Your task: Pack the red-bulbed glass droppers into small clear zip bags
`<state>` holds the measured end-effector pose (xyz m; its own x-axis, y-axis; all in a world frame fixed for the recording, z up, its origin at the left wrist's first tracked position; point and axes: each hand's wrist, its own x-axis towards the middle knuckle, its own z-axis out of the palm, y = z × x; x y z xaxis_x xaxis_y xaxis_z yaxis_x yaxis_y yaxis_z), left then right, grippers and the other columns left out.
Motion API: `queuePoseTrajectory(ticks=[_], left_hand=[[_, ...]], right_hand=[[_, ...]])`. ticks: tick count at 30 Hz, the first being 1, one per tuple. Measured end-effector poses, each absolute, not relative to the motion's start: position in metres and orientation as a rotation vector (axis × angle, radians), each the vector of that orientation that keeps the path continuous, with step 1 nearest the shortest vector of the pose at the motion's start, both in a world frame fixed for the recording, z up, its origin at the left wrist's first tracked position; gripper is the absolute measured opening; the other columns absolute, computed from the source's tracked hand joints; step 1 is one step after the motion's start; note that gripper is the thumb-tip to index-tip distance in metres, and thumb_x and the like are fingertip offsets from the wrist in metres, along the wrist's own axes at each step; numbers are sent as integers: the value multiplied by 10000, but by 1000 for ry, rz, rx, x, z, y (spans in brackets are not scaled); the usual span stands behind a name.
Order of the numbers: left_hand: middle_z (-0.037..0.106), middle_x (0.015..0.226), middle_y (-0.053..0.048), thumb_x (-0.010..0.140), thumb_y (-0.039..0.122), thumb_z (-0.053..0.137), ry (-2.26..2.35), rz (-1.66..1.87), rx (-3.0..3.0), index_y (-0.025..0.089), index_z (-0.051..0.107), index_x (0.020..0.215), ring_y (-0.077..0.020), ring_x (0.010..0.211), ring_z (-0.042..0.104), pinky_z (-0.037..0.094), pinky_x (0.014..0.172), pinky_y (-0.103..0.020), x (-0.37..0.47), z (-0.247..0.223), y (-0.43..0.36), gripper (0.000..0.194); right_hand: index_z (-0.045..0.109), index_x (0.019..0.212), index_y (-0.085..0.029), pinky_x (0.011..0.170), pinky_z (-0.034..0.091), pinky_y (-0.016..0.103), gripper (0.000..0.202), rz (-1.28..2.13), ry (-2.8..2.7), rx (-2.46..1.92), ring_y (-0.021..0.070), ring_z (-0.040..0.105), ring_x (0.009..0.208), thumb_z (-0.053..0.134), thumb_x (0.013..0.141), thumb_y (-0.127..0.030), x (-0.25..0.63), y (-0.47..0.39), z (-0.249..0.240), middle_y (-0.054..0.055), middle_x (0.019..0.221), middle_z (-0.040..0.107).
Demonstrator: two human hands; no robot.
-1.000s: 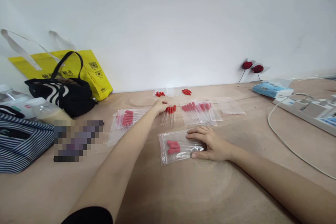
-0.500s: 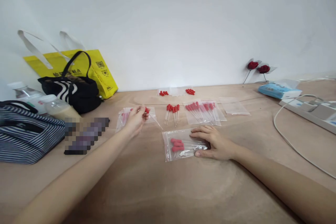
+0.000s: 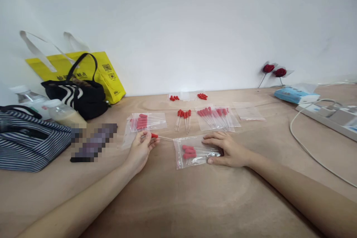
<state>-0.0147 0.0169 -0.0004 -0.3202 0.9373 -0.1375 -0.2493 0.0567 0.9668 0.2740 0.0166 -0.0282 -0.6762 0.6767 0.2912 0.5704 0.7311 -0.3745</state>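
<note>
Between its fingertips my left hand [image 3: 141,151] pinches a red-capped dropper [image 3: 155,135], whose thin clear stem points right to the open-side corner of a clear zip bag [image 3: 180,160]. Inside that bag lie several red-capped droppers. My right hand [image 3: 227,149] rests on the bag's right end, fingers apart, pressing it on the table. Behind the bag several loose red-capped droppers [image 3: 184,114] lie in a fan. Filled clear bags lie behind my left hand [image 3: 152,119] and at the back right [image 3: 214,119].
Farther back are small red caps [image 3: 202,96] on clear plastic. Flat clear bags [image 3: 249,111], a blue tissue pack [image 3: 295,95] and a power strip [image 3: 331,117] with a cable lie right. Left are a striped bag [image 3: 30,141], bottles, a black bag [image 3: 83,100] and a yellow bag [image 3: 111,81].
My left hand has come nearer and lower with the dropper, whose stem now lies almost level at the bag's edge. The filled bags at the left are uncovered. My right hand has stayed put.
</note>
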Motion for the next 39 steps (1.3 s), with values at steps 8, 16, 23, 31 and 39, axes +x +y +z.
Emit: queuePoseTrajectory(ticks=[8, 16, 23, 31, 39], left_hand=[[629, 763, 10, 721, 163, 643, 1242, 1128, 1035, 145, 533, 738, -107, 748, 627, 496, 790, -247, -11, -6, 4, 113], [657, 828, -42, 598, 307, 711, 1311, 919, 1442, 142, 579, 807, -172, 808, 617, 469, 811, -329, 0, -6, 11, 297], [632, 873, -13, 692, 256, 615, 1191, 925, 1444, 178, 460, 851, -143, 839, 618, 484, 808, -307, 6, -10, 15, 236], [635, 795, -21, 758, 260, 508, 1290, 909, 1697, 181, 475, 813, -148, 704, 618, 474, 478, -193, 13, -18, 18, 102], [666, 842, -40, 700, 270, 591, 1351, 961, 1706, 158, 618, 824, -175, 780, 637, 517, 772, -320, 14, -22, 18, 169]], right_hand=[[503, 1187, -213, 908, 353, 433, 574, 351, -2518, -967, 262, 445, 1124, 562, 728, -551, 274, 16, -27, 101, 1189, 521], [498, 1182, -209, 903, 359, 429, 573, 341, -2507, -949, 260, 458, 1108, 569, 724, -547, 273, 16, -27, 104, 1182, 526], [462, 1204, -195, 920, 353, 430, 613, 339, -2469, -981, 257, 459, 1097, 573, 717, -550, 273, 15, -29, 118, 1211, 498], [460, 1207, -194, 922, 356, 428, 616, 315, -2461, -971, 265, 445, 1122, 564, 719, -556, 273, 15, -31, 123, 1237, 478], [463, 1208, -206, 919, 351, 438, 604, 323, -2468, -967, 272, 449, 1120, 553, 725, -558, 272, 16, -31, 125, 1232, 483]])
